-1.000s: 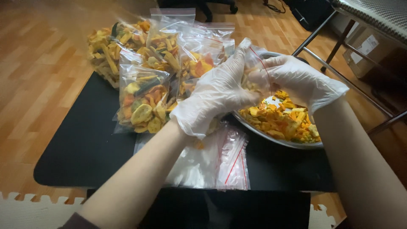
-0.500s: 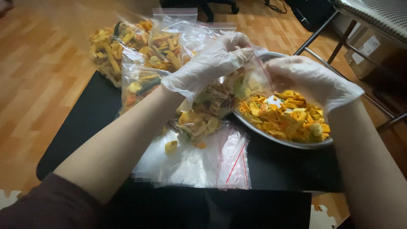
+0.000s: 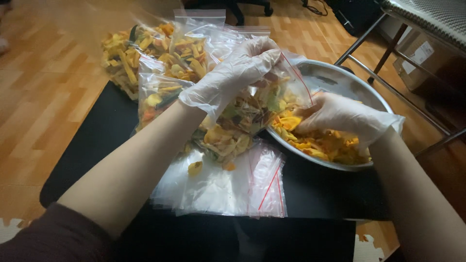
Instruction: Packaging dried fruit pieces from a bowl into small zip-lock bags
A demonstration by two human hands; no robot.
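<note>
- Head view: my gloved left hand (image 3: pixel 241 68) pinches the mouth of a clear zip bag (image 3: pixel 252 114) half full of dried fruit chips, held over the black table (image 3: pixel 87 145).
- My gloved right hand (image 3: pixel 340 116) is cupped closed on chips in the metal bowl (image 3: pixel 340 80), just beside the bag.
- Empty bags (image 3: pixel 228 187) lie underneath.

head view, looking steeply down, close over table (image 3: pixel 87 160)
</note>
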